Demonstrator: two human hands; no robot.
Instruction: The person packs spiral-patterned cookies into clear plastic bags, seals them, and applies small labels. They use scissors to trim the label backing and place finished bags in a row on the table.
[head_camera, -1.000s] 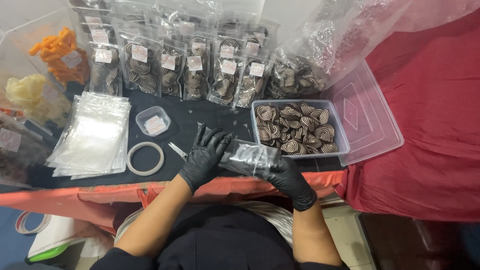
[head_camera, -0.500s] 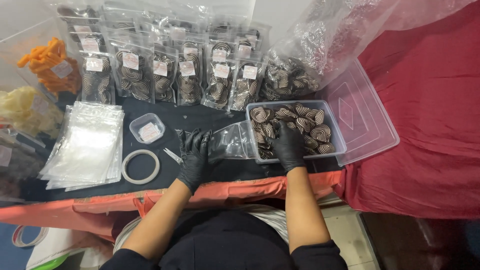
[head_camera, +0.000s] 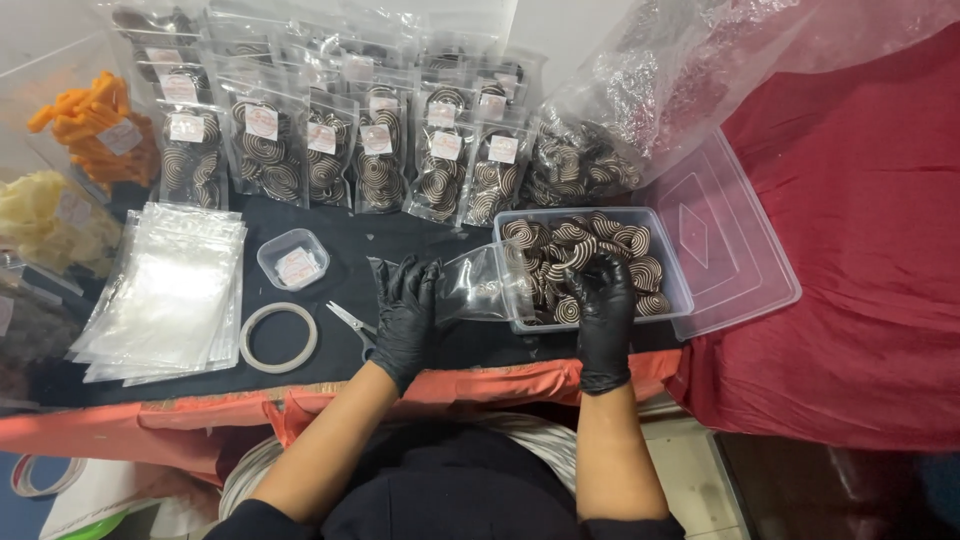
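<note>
**Bagging spiral cookies: many pouches filled, tub still well stocked**

Reaching into a clear plastic tub (head_camera: 680, 290), the person's right hand (head_camera: 603, 300) — in a black glove — has its fingers curled down among brown-and-cream spiral cookies (head_camera: 560, 245); whether it has one gripped cannot be told. The left hand (head_camera: 405, 310), also gloved, holds a clear pouch (head_camera: 480, 285) by its near end, mouth turned toward the tub and touching its left wall. The pouch looks empty or nearly so.

Judging by the scene, much is done: two rows of filled, labelled pouches (head_camera: 330, 150) stand upright at the back of the dark table (head_camera: 350, 225). Much is left too — the tub is well filled with cookies, a big clear sack (head_camera: 590, 160) behind it holds more, and a stack of empty bags (head_camera: 170, 295) lies at the left.

The tub's lid (head_camera: 730, 250) rests to its right. A small lidded box (head_camera: 293, 258), a tape ring (head_camera: 279, 337) and scissors (head_camera: 355, 325) lie between stack and hand. Bags of orange snacks (head_camera: 95, 135) and pale crisps (head_camera: 45, 215) sit at far left.
</note>
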